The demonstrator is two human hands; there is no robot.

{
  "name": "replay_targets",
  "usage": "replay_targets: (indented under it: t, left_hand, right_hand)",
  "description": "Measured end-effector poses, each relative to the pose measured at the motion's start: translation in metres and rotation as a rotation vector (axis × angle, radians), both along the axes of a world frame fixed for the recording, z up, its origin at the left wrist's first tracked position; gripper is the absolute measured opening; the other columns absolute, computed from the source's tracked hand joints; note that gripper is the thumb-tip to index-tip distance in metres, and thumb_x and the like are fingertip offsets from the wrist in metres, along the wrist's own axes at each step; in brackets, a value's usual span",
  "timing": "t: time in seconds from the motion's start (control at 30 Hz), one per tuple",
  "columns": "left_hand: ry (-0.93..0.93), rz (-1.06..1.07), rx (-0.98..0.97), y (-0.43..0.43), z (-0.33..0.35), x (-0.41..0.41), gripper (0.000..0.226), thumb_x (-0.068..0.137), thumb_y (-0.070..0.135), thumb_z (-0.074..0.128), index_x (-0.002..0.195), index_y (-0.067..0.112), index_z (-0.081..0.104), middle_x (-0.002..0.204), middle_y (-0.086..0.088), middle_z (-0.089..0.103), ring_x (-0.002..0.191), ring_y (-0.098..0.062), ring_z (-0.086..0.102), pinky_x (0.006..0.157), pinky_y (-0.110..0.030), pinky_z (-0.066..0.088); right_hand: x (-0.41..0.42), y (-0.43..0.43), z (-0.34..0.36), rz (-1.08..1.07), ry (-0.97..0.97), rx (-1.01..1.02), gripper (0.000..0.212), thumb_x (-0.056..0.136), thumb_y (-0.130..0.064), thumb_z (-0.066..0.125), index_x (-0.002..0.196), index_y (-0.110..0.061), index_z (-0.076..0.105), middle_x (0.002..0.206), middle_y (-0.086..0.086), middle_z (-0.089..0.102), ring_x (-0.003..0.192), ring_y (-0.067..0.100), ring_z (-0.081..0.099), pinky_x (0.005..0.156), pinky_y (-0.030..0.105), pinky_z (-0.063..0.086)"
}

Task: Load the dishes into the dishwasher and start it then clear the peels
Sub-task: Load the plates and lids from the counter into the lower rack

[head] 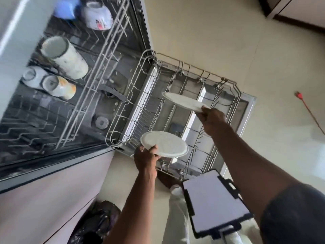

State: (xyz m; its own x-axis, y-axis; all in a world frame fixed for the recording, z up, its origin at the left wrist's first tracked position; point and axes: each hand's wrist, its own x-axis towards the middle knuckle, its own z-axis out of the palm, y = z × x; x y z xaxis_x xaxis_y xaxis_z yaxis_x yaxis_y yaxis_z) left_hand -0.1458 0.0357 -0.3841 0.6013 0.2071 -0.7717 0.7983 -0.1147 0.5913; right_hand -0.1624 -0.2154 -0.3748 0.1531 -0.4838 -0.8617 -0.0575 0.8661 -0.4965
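- Two plates are held over the pulled-out grey wire lower rack (pixel 158 110) of the open dishwasher, one per hand.
- The left hand (pixel 146 156) grips the nearer round white plate (pixel 167 144) by its edge, thumb on top.
- The right hand (pixel 213 118) pinches the rim of the farther round white plate (pixel 181 102), which is tilted.
- The upper wire rack (pixel 98 67) carries cups, e.g. a tall white cylindrical mug (pixel 65 57) (rather blurred).
- A black plastic bag (pixel 98 221) lies on the floor.

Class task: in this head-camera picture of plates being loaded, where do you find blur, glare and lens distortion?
Head view: motion blur smears the cups in the upper rack; the near plate in the left hand and far plate in the right hand look sharper; daylight glares off the floor; the wide lens tilts and bows the dishwasher edges.
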Motion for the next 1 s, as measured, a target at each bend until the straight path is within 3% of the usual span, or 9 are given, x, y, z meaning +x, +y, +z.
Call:
replay_targets:
  t: [0.07, 0.1, 0.17, 0.27, 0.43, 0.6, 0.7, 0.87, 1.0]
  left_hand:
    - [-0.051, -0.183, 0.106, 0.009, -0.004, 0.009, 0.033, 0.077, 0.007, 0.078, 0.108, 0.012, 0.069, 0.103, -0.012, 0.072, 0.088, -0.027, 0.069, 0.068, -0.044, 0.062]
    - [-0.123, -0.383, 0.220, 0.014, -0.003, 0.014, 0.032, 0.074, 0.014, 0.078, 0.105, 0.015, 0.070, 0.099, -0.009, 0.074, 0.087, -0.028, 0.069, 0.072, -0.045, 0.061]
    - [-0.265, -0.820, 0.410, 0.020, 0.006, 0.021, 0.034, 0.077, 0.020, 0.078, 0.110, 0.015, 0.071, 0.102, -0.007, 0.075, 0.088, -0.026, 0.069, 0.075, -0.033, 0.055]
    - [-0.460, -1.203, 0.477, 0.016, 0.017, 0.036, 0.034, 0.084, 0.014, 0.074, 0.118, 0.016, 0.072, 0.107, -0.005, 0.074, 0.091, -0.021, 0.068, 0.078, -0.026, 0.049]
    - [-0.693, -1.669, 0.522, 0.009, 0.014, 0.036, 0.032, 0.084, 0.009, 0.072, 0.109, 0.027, 0.078, 0.090, 0.003, 0.071, 0.082, -0.019, 0.063, 0.074, -0.031, 0.053]
    - [-0.780, -1.887, 0.573, 0.011, 0.010, 0.019, 0.036, 0.088, 0.010, 0.064, 0.114, 0.033, 0.075, 0.092, 0.005, 0.068, 0.085, -0.022, 0.060, 0.074, -0.035, 0.053]
    - [-0.796, -1.883, 0.642, 0.021, 0.012, 0.009, 0.036, 0.085, 0.011, 0.066, 0.109, 0.035, 0.077, 0.087, 0.005, 0.067, 0.078, -0.023, 0.059, 0.067, -0.035, 0.050]
    - [-0.831, -1.826, 0.652, 0.049, 0.018, -0.007, 0.048, 0.082, 0.017, 0.034, 0.092, 0.028, 0.080, 0.078, 0.004, 0.064, 0.073, -0.025, 0.057, 0.062, -0.034, 0.047]
    - [-0.854, -1.838, 0.650, 0.070, 0.016, -0.006, 0.048, 0.080, 0.023, 0.033, 0.087, 0.027, 0.081, 0.075, 0.005, 0.062, 0.073, -0.025, 0.056, 0.062, -0.034, 0.048]
  right_hand:
    - [-0.003, 0.000, -0.007, 0.011, 0.083, -0.009, 0.047, 0.090, 0.010, 0.066, 0.131, 0.013, 0.044, 0.122, 0.030, 0.056, 0.091, 0.035, 0.067, 0.050, 0.030, 0.059]
    - [-0.007, 0.002, -0.005, 0.013, 0.089, -0.002, 0.049, 0.089, 0.009, 0.068, 0.131, 0.013, 0.043, 0.125, 0.031, 0.055, 0.099, 0.038, 0.066, 0.053, 0.033, 0.061]
    - [-0.017, 0.006, -0.002, 0.001, 0.075, 0.019, 0.047, 0.090, 0.008, 0.067, 0.130, 0.013, 0.043, 0.124, 0.030, 0.054, 0.102, 0.039, 0.065, 0.059, 0.037, 0.063]
    - [-0.033, 0.009, 0.000, -0.057, 0.002, 0.044, 0.046, 0.093, 0.010, 0.061, 0.134, 0.012, 0.043, 0.125, 0.030, 0.056, 0.101, 0.038, 0.066, 0.059, 0.035, 0.061]
    - [-0.039, 0.024, 0.014, -0.145, -0.073, 0.110, 0.047, 0.092, 0.011, 0.062, 0.134, 0.015, 0.043, 0.122, 0.030, 0.061, 0.094, 0.035, 0.070, 0.060, 0.033, 0.061]
    - [-0.043, 0.055, 0.034, -0.173, -0.141, 0.192, 0.037, 0.093, 0.010, 0.061, 0.127, 0.019, 0.049, 0.111, 0.029, 0.064, 0.077, 0.029, 0.074, 0.060, 0.031, 0.061]
    - [-0.049, 0.071, 0.039, -0.140, -0.153, 0.220, 0.034, 0.094, 0.010, 0.059, 0.125, 0.019, 0.050, 0.113, 0.030, 0.064, 0.076, 0.028, 0.074, 0.061, 0.030, 0.061]
    - [-0.059, 0.086, 0.039, -0.058, -0.134, 0.225, 0.034, 0.095, 0.007, 0.060, 0.125, 0.017, 0.051, 0.113, 0.030, 0.065, 0.076, 0.027, 0.076, 0.062, 0.028, 0.060]
    - [-0.066, 0.090, 0.038, -0.006, -0.114, 0.224, 0.031, 0.094, 0.006, 0.061, 0.122, 0.016, 0.051, 0.118, 0.030, 0.064, 0.076, 0.026, 0.075, 0.062, 0.027, 0.060]
